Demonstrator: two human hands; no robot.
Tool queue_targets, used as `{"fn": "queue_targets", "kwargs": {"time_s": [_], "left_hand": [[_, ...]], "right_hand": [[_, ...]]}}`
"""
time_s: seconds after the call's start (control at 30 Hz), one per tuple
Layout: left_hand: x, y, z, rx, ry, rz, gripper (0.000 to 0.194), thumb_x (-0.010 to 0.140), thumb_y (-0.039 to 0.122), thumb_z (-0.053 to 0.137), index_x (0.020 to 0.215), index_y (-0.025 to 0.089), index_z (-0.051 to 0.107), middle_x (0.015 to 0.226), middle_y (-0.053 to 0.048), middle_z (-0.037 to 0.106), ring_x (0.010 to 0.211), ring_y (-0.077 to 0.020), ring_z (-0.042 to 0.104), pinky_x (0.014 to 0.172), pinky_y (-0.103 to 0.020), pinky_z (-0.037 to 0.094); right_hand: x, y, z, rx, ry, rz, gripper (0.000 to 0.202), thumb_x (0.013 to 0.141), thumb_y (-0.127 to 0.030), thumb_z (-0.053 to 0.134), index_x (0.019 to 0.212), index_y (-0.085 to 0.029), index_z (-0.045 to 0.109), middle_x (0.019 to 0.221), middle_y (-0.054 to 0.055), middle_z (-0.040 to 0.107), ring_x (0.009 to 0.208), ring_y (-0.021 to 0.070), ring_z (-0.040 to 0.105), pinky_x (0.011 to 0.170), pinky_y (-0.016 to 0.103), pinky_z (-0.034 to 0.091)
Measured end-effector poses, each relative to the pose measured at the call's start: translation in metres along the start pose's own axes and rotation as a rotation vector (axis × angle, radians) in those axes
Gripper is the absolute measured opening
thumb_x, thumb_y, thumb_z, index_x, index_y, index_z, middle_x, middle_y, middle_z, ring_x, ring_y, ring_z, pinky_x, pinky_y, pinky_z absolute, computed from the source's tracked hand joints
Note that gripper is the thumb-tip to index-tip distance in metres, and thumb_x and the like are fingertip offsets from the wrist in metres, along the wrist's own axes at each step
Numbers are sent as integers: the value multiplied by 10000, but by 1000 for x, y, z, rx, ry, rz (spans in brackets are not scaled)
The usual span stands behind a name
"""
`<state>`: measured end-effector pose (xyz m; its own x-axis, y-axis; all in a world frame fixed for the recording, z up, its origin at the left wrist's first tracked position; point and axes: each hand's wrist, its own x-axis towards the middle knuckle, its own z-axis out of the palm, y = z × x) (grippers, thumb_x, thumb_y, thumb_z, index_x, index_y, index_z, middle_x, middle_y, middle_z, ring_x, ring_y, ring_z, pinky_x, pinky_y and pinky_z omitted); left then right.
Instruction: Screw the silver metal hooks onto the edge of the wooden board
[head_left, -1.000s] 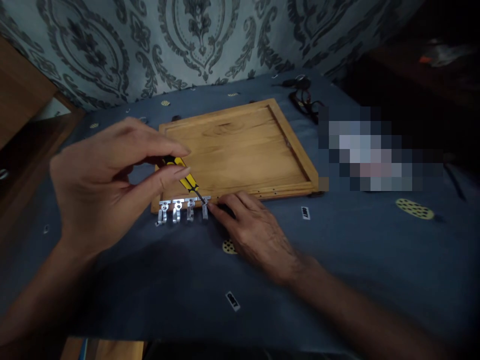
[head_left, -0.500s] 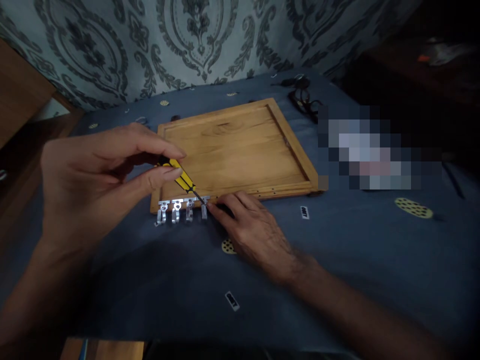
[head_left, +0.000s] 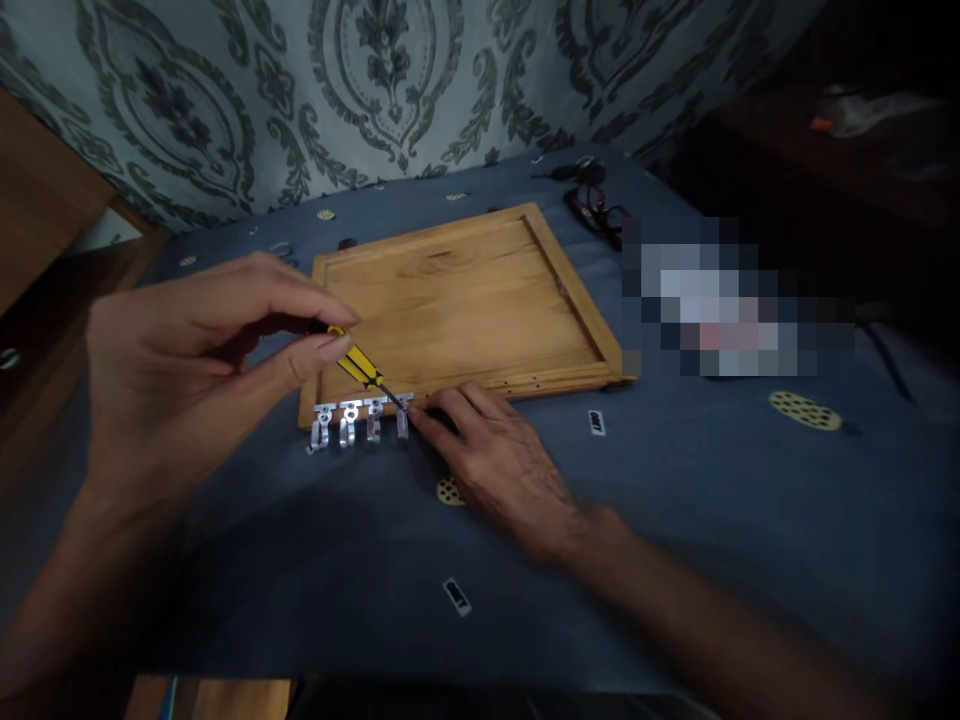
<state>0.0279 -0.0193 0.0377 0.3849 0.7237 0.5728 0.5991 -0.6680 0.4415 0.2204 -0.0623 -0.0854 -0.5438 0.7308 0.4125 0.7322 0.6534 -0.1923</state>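
Note:
My left hand [head_left: 202, 375] pinches the handle of a small yellow and black screwdriver [head_left: 355, 360] between thumb and fingertips. Its shaft slants down to the rightmost of several shiny metal hooks [head_left: 403, 424], which sit in a row on the near edge of a framed wooden board [head_left: 442, 320]. Beside that hook, my right hand [head_left: 502, 460] rests palm down with fingers curled and closed, the thumb tip right by the screwdriver's tip. Whatever those fingertips press or hold is hidden. Another hook [head_left: 349, 425] hangs over the edge farther left.
A dark blue patterned cloth [head_left: 337, 590] lies under the board. Eyeglasses [head_left: 596, 210] and a dark object [head_left: 577, 170] lie behind its far right corner. A blurred-out patch covers something on the right. Behind hangs a patterned curtain [head_left: 420, 90]; wooden furniture [head_left: 45, 160] stands at left.
The whole view has shifted slightly, so the board and hands appear a little farther left. Both hands keep the same hold, and the screwdriver stays at the rightmost hook.

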Motion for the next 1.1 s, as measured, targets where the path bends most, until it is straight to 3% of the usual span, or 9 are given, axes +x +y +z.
{"fn": "queue_targets", "kwargs": {"time_s": [0.13, 0.33, 0.43, 0.53, 0.73, 0.83, 1.0, 1.1], "left_hand": [[2, -4, 4, 75, -53, 98, 61, 849, 254, 662, 855, 199, 688, 770, 33, 674, 690, -79, 623, 595, -203, 455], [1, -13, 12, 648, -110, 376, 305, 957, 424, 473, 875, 179, 636, 702, 14, 639, 591, -95, 553, 525, -241, 297], [2, -11, 12, 851, -129, 405, 406, 963, 510, 400, 847, 193, 626, 583, 28, 585, 492, -114, 483, 491, -253, 189], [5, -6, 10, 954, -149, 417, 443, 972, 497, 380, 735, 190, 595, 499, 36, 524, 448, -117, 435, 486, -241, 168], [8, 0, 8, 788, -219, 521, 243, 963, 340, 478, 858, 186, 635, 604, 49, 633, 542, -93, 550, 499, -235, 255], [9, 1, 7, 731, -246, 518, 230, 961, 338, 482, 872, 195, 638, 645, 50, 655, 553, -89, 562, 504, -239, 283], [7, -3, 13, 566, -147, 349, 301, 920, 461, 545, 883, 184, 655, 590, 61, 597, 512, -61, 529, 522, -214, 316], [4, -8, 17, 470, -73, 215, 367, 876, 524, 585, 790, 172, 642, 549, 68, 537, 491, -35, 460, 525, -193, 297]], "right_hand": [[0, -1, 0, 3, 6, 6, 306, 896, -114, 567, 1194, -95, 630, 1077, 116, 648, 980, 255, 509, 849, 389, 480], [0, -1, -1, 8, 2, 6, 303, 900, -121, 564, 1197, -103, 626, 1075, 111, 645, 965, 249, 499, 857, 386, 474], [0, 0, -1, 10, -8, 6, 296, 899, -135, 576, 1190, -111, 625, 1077, 110, 644, 970, 249, 497, 857, 389, 470], [0, 1, 0, -1, -9, 5, 287, 905, -135, 565, 1186, -119, 625, 1085, 112, 641, 979, 251, 499, 850, 389, 465], [0, 0, -1, 1, -16, 5, 294, 912, -142, 558, 1198, -104, 615, 1078, 109, 637, 970, 252, 494, 847, 384, 461], [0, 0, -1, -2, -2, -2, 296, 902, -146, 581, 1191, -102, 620, 1056, 106, 639, 951, 251, 489, 827, 380, 462], [0, 0, 1, -18, 21, 0, 279, 900, -146, 587, 1172, -109, 633, 1044, 98, 644, 947, 248, 498, 824, 376, 465], [-1, 0, 2, -24, 23, 3, 271, 905, -133, 571, 1168, -115, 636, 1054, 104, 646, 954, 245, 506, 829, 380, 471]]}}
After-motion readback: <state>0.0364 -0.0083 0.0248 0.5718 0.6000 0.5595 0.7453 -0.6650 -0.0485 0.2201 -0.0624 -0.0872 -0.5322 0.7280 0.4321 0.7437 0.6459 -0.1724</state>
